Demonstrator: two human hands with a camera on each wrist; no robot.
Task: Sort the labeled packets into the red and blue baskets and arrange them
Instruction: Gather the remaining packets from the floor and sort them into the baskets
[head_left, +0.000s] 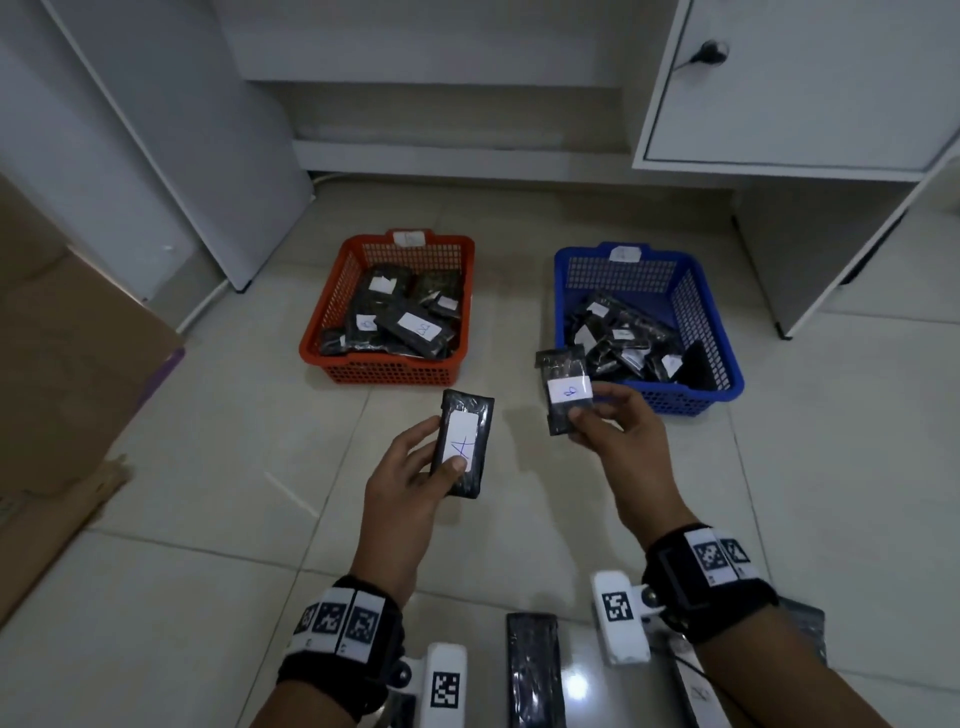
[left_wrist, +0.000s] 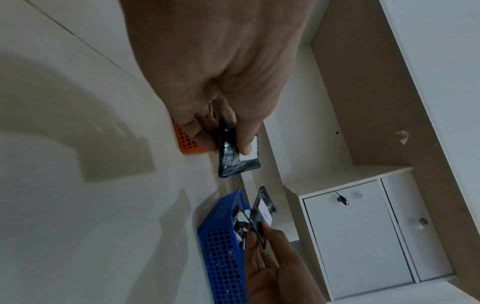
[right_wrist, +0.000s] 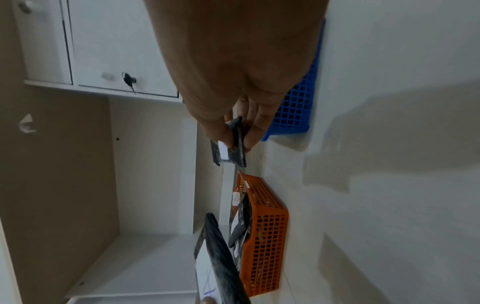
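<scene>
My left hand (head_left: 415, 467) grips a black packet (head_left: 464, 447) whose white label reads A, held upright over the floor in front of the red basket (head_left: 387, 371). My right hand (head_left: 613, 423) pinches a second black packet (head_left: 563, 389) labelled B by its lower end, just in front of the blue basket's (head_left: 722, 374) near left corner. Both baskets hold several black labelled packets. In the left wrist view the A packet (left_wrist: 233, 156) sits between thumb and fingers. The right wrist view has the B packet (right_wrist: 228, 150) pinched at the fingertips.
More black packets (head_left: 535, 670) lie on the tiled floor by my wrists. A cardboard box (head_left: 67, 374) stands at the left. A white cabinet (head_left: 795, 88) with a keyed door hangs over the far right, and a white panel (head_left: 171, 156) leans at the far left.
</scene>
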